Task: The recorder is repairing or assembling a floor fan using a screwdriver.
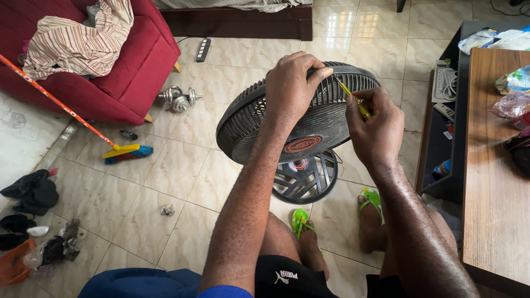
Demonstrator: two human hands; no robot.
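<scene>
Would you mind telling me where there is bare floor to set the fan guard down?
Bare tiles lie between the broom and the fan, and beyond the fan toward the power strip. The floor's left edge is crowded with rags and litter; the wooden table is cluttered at its far end.

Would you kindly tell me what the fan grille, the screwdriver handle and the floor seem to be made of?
Fan grille: probably moulded plastic, matt dark grey, judging by its thin, even ribs and dull surface.
Screwdriver handle, in the right hand: likely clear yellow plastic, translucent and glossy.
Floor: glazed ceramic or polished stone tile, cream and marbled, with grout lines and bright reflections.
</scene>
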